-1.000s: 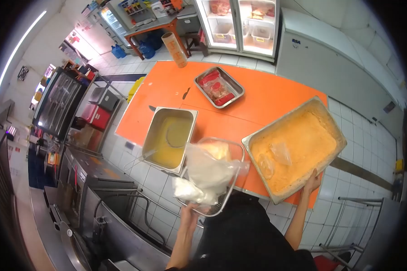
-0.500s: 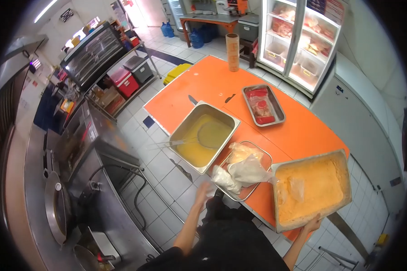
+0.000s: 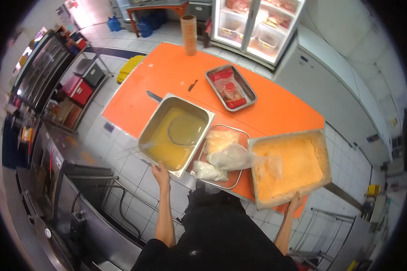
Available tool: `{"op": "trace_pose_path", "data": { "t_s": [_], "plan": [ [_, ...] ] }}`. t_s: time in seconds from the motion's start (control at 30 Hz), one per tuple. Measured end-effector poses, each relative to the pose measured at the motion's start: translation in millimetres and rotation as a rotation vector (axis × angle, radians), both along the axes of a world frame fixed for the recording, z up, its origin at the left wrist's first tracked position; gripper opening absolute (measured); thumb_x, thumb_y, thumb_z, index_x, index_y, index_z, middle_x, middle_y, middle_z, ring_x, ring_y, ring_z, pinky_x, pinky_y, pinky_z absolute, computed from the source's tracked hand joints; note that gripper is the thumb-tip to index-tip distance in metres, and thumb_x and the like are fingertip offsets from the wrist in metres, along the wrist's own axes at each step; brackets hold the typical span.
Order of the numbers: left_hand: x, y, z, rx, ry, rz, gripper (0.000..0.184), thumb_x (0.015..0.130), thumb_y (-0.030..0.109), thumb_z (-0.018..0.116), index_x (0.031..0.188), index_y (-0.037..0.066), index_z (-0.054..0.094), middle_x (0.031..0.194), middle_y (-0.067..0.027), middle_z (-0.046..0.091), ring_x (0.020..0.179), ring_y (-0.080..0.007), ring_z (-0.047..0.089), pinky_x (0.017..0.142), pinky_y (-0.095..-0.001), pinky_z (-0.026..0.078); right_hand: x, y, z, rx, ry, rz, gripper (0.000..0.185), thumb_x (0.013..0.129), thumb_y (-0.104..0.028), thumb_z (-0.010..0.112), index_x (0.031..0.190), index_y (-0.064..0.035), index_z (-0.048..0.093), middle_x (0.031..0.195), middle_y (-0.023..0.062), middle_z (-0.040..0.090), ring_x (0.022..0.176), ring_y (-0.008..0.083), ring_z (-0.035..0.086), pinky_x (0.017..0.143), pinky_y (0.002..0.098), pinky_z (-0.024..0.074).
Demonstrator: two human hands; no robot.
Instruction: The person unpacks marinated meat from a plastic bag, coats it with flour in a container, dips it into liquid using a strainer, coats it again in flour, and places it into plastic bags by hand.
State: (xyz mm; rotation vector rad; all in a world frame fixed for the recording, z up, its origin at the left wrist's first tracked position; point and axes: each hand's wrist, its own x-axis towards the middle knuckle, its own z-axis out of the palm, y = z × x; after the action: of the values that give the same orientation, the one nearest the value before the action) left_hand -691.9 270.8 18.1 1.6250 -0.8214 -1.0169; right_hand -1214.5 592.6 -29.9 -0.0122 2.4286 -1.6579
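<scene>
My left hand (image 3: 161,176) is at the near left edge of a deep steel pan (image 3: 206,131), its fingers closed on the rim. Yellow liquid (image 3: 169,156) fills the pan's bottom, and a round wire strainer (image 3: 182,131) lies in it, its handle sticking out over the left side. On the right, my right hand (image 3: 295,203) grips the near edge of a large pan (image 3: 324,174) of orange powder (image 3: 298,158). Between the pans, a wire-rimmed tray (image 3: 235,184) holds plastic bags (image 3: 230,157) of white and pale orange contents. One bag's loose end overlaps the powder pan.
A smaller steel tray (image 3: 253,97) with red-and-clear packaged meat stands farther back on the orange table (image 3: 167,67). A knife (image 3: 153,95) lies behind the liquid pan. A tall wrap roll (image 3: 189,36) stands at the far edge. Steel counters (image 3: 99,217) run along my left.
My left hand has moved forward from beside the bag tray to the liquid pan's rim. My right hand stays at the powder pan's near edge. The whole view has shifted, moving the table leftward.
</scene>
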Motion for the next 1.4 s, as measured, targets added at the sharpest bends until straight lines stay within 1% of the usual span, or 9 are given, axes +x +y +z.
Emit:
{"op": "trace_pose_path", "data": {
  "t_s": [0.1,0.47,0.67,0.77,0.83,0.97,1.17,1.27,1.4],
  "plan": [
    [16.7,-0.4,-33.8,-0.054,0.063,-0.087,0.025,0.100,0.021,0.051,0.114,0.000,0.050,0.092,-0.0124,0.061,0.074,-0.0162,0.059,0.054,-0.0318,0.048,21.9,-15.8,-19.8,-0.107,0.006,-0.038,0.023,0.095,-0.022,0.057,0.087,-0.0008,0.061,0.068,-0.0024,0.053,0.055,0.0078,0.043,0.046,0.0266,0.0326],
    [-19.2,31.7,-29.7,0.030,0.276,0.068,0.058,0.099,0.050,0.043,0.133,0.004,0.039,0.128,-0.0182,0.049,0.116,-0.0301,0.054,0.089,-0.0479,0.051,128.7,-55.2,59.1,-0.130,-0.058,-0.205,0.027,0.097,-0.021,0.057,0.097,0.0060,0.058,0.082,0.0062,0.062,0.072,0.0136,0.055,0.070,0.0325,0.0472],
    [-120.6,144.6,-89.7,0.442,0.400,0.086,0.082,0.093,0.069,0.036,0.146,0.008,0.030,0.143,-0.0191,0.038,0.128,-0.0337,0.044,0.101,-0.0504,0.042,75.8,21.7,91.7,-0.287,-0.731,0.750,0.024,0.098,-0.022,0.058,0.106,0.0008,0.058,0.097,0.0155,0.068,0.070,0.0151,0.066,0.061,0.0272,0.0538],
    [-157.3,145.9,-91.2,0.497,0.668,-0.038,0.083,0.094,0.069,0.034,0.149,0.008,0.026,0.148,-0.0201,0.033,0.130,-0.0343,0.042,0.106,-0.0497,0.038,18.0,47.2,137.2,-0.110,-0.484,0.935,0.018,0.098,-0.018,0.058,0.100,0.0003,0.060,0.086,0.0092,0.067,0.065,0.0134,0.064,0.059,0.0250,0.0522],
    [-164.1,130.5,-81.3,0.359,0.529,-0.101,0.083,0.094,0.069,0.035,0.149,0.007,0.025,0.148,-0.0202,0.032,0.131,-0.0338,0.040,0.110,-0.0488,0.035,-26.0,57.8,132.9,-0.221,-0.259,0.636,0.013,0.096,-0.014,0.060,0.097,-0.0013,0.062,0.079,0.0061,0.066,0.064,0.0123,0.062,0.058,0.0243,0.0507],
    [-141.9,115.3,-87.3,0.391,0.505,0.019,0.070,0.096,0.058,0.041,0.143,0.007,0.033,0.141,-0.0155,0.042,0.128,-0.0323,0.045,0.104,-0.0491,0.041,-121.6,47.7,160.1,0.171,0.370,0.250,0.024,0.097,-0.026,0.057,0.097,-0.0028,0.063,0.074,0.0085,0.064,0.064,0.0192,0.061,0.062,0.0337,0.0482],
    [-182.4,142.4,-3.4,0.437,-0.002,-0.029,0.056,0.101,0.047,0.036,0.126,0.001,0.053,0.118,-0.0169,0.058,0.104,-0.0303,0.059,0.084,-0.0447,0.054,-183.0,25.1,74.1,0.412,0.240,0.260,0.049,0.100,-0.041,0.045,0.082,0.0011,0.063,0.067,0.0189,0.060,0.065,0.0348,0.060,0.065,0.0440,0.0453],
    [-209.7,131.7,11.9,0.154,-0.204,-0.539,0.056,0.102,0.046,0.037,0.104,-0.002,0.065,0.090,-0.0113,0.064,0.088,-0.0214,0.061,0.075,-0.0371,0.052,-165.2,37.1,73.3,0.304,0.243,0.223,0.054,0.100,-0.040,0.045,0.072,0.0044,0.057,0.057,0.0175,0.050,0.056,0.0289,0.052,0.059,0.0428,0.0402],
    [-245.1,98.3,36.8,0.115,-0.673,-0.739,0.055,0.099,0.045,0.044,0.094,-0.005,0.066,0.077,-0.0202,0.065,0.072,-0.0302,0.062,0.066,-0.0429,0.047,-120.9,94.0,81.7,0.358,0.072,0.153,0.056,0.101,-0.040,0.045,0.069,0.0052,0.050,0.054,0.0122,0.039,0.053,0.0209,0.039,0.054,0.0400,0.0334]
  ]
}}
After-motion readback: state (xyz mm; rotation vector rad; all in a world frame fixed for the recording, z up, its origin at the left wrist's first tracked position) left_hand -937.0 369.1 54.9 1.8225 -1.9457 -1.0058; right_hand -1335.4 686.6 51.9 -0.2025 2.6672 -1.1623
